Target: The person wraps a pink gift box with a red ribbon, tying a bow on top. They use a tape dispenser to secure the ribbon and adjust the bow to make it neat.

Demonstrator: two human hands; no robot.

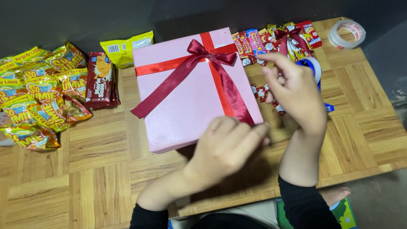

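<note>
A pink gift box (186, 101) lies on the wooden table, tied crosswise with a red ribbon and a dark red bow (203, 53). My left hand (229, 148) rests on the box's near right corner. Its fingers are curled over the edge where the ribbon comes down. My right hand (292, 89) is raised to the right of the box, above a blue tape dispenser (313, 65). Its fingertips are drawn together near the box's far right corner. Whether they pinch a strip of tape is not visible.
Several yellow snack packets (40, 93) and a dark red biscuit pack (101, 80) lie at the left. A yellow pouch (125, 47) sits behind the box. Small red and pink sweets (271, 38) are tied in a bundle at the back right, beside a roll of clear tape (347, 33).
</note>
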